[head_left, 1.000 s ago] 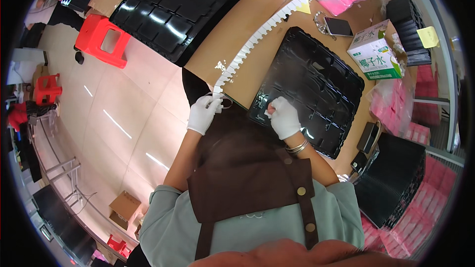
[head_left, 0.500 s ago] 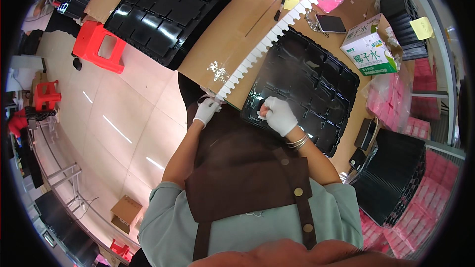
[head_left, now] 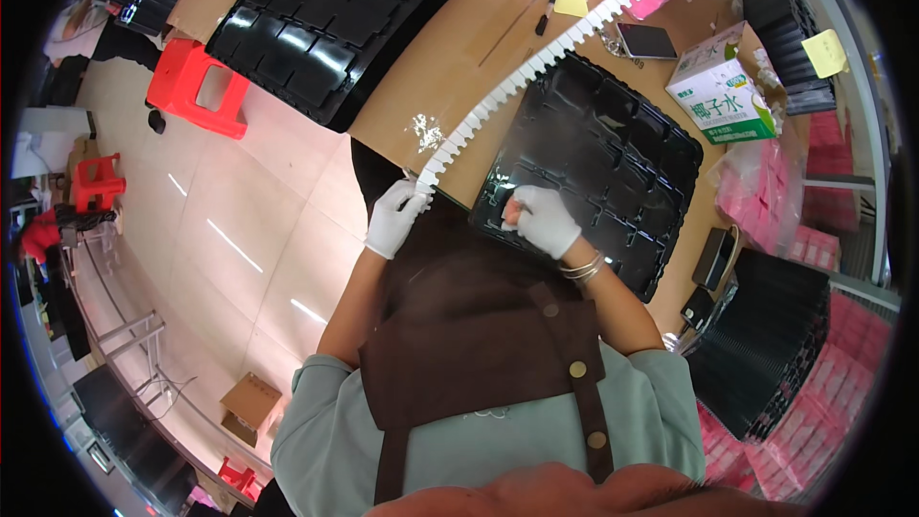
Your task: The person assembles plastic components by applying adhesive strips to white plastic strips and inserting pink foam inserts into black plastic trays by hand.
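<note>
A long white strip with square teeth along one edge (head_left: 536,65) runs from the far right down to the near edge of the table. My left hand (head_left: 391,220), in a white glove, is closed on the strip's near end. My right hand (head_left: 548,222), also gloved in white with bare fingertips showing, is closed over the near left corner of a glossy black plastic tray (head_left: 613,148). A small white bit shows by its fingertips, too small to name. The tray lies on the brown cardboard table cover (head_left: 402,86), just right of the strip.
A second black tray (head_left: 330,24) lies at the far left. A marker (head_left: 547,13), yellow notes (head_left: 570,0), a phone (head_left: 646,41) and a carton (head_left: 723,96) sit farther back. Stacked black trays (head_left: 761,345) stand at right; a red stool (head_left: 196,86) stands on the floor.
My left hand has shifted its grip, its back now turned more upward at the strip's end. The strip bends a little more near that end. My right hand stays at the tray's corner.
</note>
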Demonstrator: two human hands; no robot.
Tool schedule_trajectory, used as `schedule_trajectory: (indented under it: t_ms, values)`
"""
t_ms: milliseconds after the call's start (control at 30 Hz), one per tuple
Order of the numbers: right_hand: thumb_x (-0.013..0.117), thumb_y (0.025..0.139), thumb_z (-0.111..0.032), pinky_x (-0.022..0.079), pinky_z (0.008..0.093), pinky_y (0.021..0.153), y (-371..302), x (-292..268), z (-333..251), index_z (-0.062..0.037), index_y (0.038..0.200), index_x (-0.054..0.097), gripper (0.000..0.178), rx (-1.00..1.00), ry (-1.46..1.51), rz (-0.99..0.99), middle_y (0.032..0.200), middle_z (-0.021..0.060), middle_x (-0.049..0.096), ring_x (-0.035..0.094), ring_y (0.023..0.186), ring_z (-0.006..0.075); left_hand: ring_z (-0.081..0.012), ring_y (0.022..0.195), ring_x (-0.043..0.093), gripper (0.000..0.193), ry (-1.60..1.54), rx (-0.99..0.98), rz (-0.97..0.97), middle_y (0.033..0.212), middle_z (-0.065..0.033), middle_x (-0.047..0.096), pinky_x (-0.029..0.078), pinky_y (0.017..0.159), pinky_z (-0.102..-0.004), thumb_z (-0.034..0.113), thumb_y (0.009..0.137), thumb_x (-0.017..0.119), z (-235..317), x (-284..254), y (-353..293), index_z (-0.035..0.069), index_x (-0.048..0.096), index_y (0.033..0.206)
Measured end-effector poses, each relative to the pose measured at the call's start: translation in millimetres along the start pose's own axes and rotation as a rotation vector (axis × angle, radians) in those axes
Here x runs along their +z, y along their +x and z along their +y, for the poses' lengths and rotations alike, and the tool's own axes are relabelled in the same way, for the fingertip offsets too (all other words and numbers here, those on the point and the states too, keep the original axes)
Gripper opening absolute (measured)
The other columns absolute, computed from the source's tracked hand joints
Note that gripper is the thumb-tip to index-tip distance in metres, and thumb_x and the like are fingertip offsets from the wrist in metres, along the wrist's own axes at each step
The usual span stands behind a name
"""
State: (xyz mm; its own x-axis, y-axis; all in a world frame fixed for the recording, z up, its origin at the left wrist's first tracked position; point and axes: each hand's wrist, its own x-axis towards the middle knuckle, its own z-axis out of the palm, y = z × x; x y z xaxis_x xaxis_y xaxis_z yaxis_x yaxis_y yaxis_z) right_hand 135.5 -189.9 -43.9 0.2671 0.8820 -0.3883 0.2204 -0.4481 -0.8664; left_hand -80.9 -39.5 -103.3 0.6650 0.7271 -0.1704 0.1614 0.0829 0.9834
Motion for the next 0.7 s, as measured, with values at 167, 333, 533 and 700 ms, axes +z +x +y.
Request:
schedule_trajectory:
  t_ms: [167,333,533,700]
  values:
    - [0.059,0.077,0.001,0.048,0.0302,0.057,-10,-6,2,0.0026,0.076,0.059,0.002,0.118,0.185,0.028,0.069,0.0138,0.060,0.062,0.062,0.0199,-0.0094,0.071,0.055,0.012,0.099,-0.027,0.043,0.084,-0.0049,0.057,0.046,0.066,-0.0228,0.005,0.089,0.053,-1,-3,-7,-0.004,0.061,0.091]
    - [0.062,0.077,-0.006,0.047,0.0301,0.061,-10,6,-10,0.0033,0.082,0.060,0.010,0.059,-0.063,0.195,0.071,0.0134,0.061,0.061,0.063,0.0196,-0.0156,0.070,0.059,0.014,0.397,0.070,0.061,0.086,-0.0101,0.059,0.048,0.066,-0.0242,0.012,0.086,0.056,4,8,-1,-0.001,0.062,0.091]
    - [0.059,0.075,-0.002,0.048,0.0325,0.063,-6,13,-6,0.0015,0.077,0.060,0.004,-0.021,-0.267,0.231,0.071,0.0138,0.061,0.062,0.067,0.0242,-0.0314,0.096,0.054,0.030,0.800,0.030,0.188,0.104,-0.0151,0.055,0.045,0.082,-0.0396,0.018,0.079,0.065,6,15,-5,0.003,0.058,0.104]
    - [0.056,0.075,-0.001,0.049,0.0303,0.062,-15,3,-5,0.0010,0.074,0.060,0.004,-0.031,-0.089,0.129,0.070,0.0125,0.061,0.063,0.067,0.0218,-0.0313,0.096,0.053,0.034,0.776,0.222,0.413,0.102,-0.0166,0.053,0.045,0.081,-0.0393,0.012,0.077,0.067,33,17,-10,0.004,0.056,0.108]
